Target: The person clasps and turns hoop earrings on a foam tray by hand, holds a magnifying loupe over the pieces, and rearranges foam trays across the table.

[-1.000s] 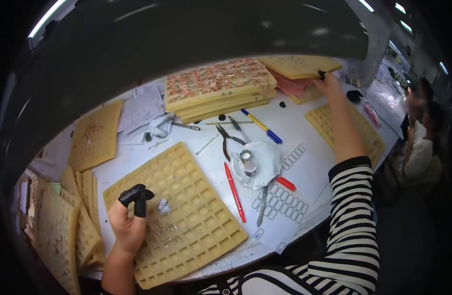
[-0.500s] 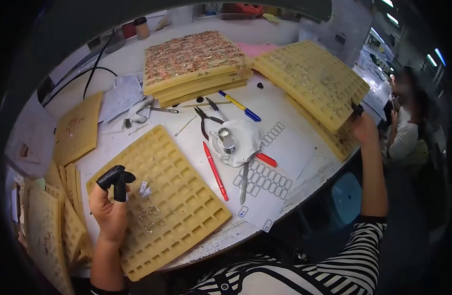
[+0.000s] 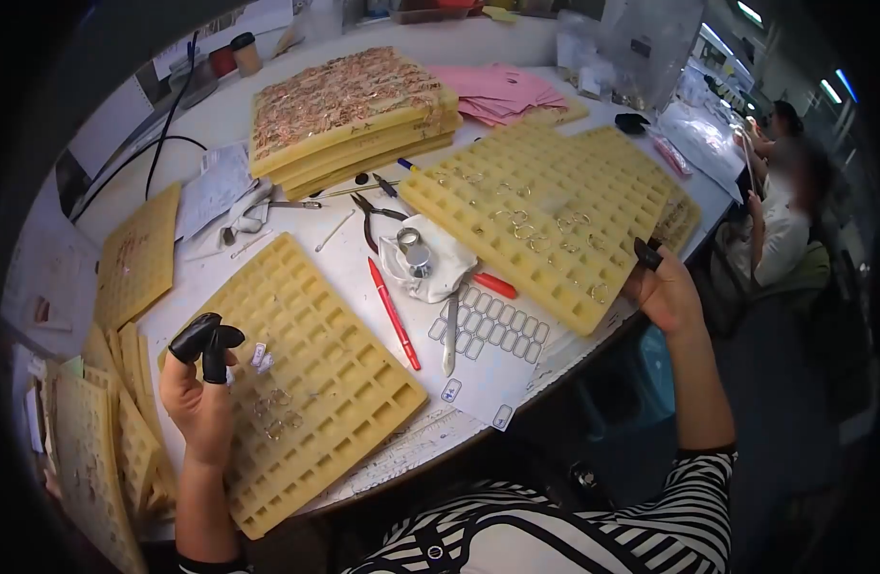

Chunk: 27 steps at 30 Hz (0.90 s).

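My right hand, with a black cot on the thumb, grips the near right edge of a yellow pocketed tray. Silver, ring-like pieces lie scattered across that tray, which is tilted over another yellow tray. Black finger cots also cover fingertips of my left hand. Its fingers are closed together above the left side of a second pocketed tray; what they hold, if anything, is hidden. Beside them is a small white tag. Several silver rings lie on this tray below the tag.
A stack of yellow trays topped with coppery bits stands behind. Between my hands are a white cloth with metal cylinders, pliers, a red pen, and a printed sheet. More trays lean at left. People sit at far right.
My right hand has brought the ring-bearing tray left and toward me, off the tray beneath it. Pink papers behind now show more. My left hand stays closed in nearly the same place.
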{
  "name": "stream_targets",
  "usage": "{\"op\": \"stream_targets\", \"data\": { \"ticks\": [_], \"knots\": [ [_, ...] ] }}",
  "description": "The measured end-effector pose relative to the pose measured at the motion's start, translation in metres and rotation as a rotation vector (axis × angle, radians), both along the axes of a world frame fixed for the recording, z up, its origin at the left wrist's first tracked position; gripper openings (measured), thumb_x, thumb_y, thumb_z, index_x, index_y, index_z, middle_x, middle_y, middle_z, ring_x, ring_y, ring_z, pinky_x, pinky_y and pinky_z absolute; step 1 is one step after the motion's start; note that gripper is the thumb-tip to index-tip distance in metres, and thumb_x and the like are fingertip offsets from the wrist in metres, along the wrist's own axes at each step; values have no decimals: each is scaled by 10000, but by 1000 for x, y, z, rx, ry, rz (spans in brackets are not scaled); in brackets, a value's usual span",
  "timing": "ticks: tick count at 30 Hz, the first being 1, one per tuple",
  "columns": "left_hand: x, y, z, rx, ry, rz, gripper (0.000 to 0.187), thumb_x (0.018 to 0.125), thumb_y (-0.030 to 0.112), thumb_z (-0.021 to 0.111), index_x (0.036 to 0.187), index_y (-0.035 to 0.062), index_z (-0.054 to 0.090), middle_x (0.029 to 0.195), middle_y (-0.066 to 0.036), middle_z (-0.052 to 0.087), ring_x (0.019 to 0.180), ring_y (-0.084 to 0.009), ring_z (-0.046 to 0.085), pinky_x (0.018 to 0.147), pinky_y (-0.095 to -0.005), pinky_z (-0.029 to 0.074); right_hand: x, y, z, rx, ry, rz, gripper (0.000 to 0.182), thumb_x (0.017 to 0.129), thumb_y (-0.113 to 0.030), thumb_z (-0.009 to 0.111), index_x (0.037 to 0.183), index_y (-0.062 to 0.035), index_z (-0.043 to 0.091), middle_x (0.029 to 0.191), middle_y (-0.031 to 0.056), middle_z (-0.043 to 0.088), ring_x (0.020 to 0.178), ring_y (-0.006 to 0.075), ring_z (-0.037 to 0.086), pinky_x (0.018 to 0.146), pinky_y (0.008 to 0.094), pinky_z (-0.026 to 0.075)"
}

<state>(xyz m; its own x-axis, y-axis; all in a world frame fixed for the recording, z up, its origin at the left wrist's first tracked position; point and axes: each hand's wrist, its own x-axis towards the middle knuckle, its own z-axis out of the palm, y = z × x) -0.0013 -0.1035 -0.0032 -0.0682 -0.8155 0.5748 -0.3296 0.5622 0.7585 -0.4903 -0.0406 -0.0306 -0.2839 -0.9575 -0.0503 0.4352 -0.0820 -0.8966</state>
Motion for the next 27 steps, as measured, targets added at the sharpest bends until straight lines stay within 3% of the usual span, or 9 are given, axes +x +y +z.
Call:
{"op": "stream_targets", "data": {
  "ticks": [1,8,10,12,14,16,18,20,27],
  "knots": [
    [0,0,0,6,7,3,169,909,25,549,1072,-12,574,889,-71,639,711,-85,522,666,-222,434,5,0,2,10,77,-7,390,915,-158,542,1266,-19,442,1179,114,582,1006,211,623,741,347,570],
    [4,0,0,18,6,-18,195,904,28,557,1095,-11,565,910,-82,642,733,-90,527,683,-232,435,-6,15,16,174,317,67,383,918,-112,454,1275,12,396,1152,152,581,928,228,651,688,355,581],
    [5,-1,-2,3,5,-2,203,904,24,553,1103,-10,568,918,-83,642,740,-91,528,681,-233,435,-2,17,31,248,420,-33,335,886,-60,405,1201,38,464,1006,147,631,844,208,664,641,312,573],
    [6,-2,-2,-13,2,-25,207,904,21,552,1108,-8,571,927,-86,641,745,-95,533,682,-232,435,-16,12,39,562,884,-20,279,855,-26,402,1076,43,557,800,114,642,737,180,658,555,267,534],
    [7,-2,-1,-15,-9,-24,202,906,23,550,1104,-11,573,934,-91,640,748,-100,537,680,-235,438,-17,9,30,547,1040,-114,220,810,12,432,931,48,612,667,57,608,616,133,604,508,216,445],
    [10,-2,2,-18,-24,-30,199,904,13,548,1099,-17,575,949,-99,640,776,-116,557,679,-244,447,-12,5,19,155,1445,-298,187,787,28,472,904,43,617,655,48,590,556,108,523,494,230,375],
    [15,-4,5,-105,-97,-19,194,901,-5,543,1091,-23,577,961,-111,640,814,-136,579,678,-257,457,18,3,37,6,1736,-276,72,717,23,578,758,43,523,640,126,450,575,233,464,531,339,356],
    [17,-1,14,-111,-115,-49,191,893,-29,535,1079,-24,581,977,-123,639,841,-153,593,681,-268,468,32,-2,39,-103,1730,-183,139,661,15,607,707,36,478,671,132,434,639,308,480,560,375,378],
    [-1,21,27,-103,-300,-76,160,834,-91,560,971,-20,602,904,-124,652,771,-171,601,676,-273,486,61,-9,46,-145,1899,-165,102,616,25,592,676,8,510,708,127,474,712,333,536,592,417,421]
  ]
}}
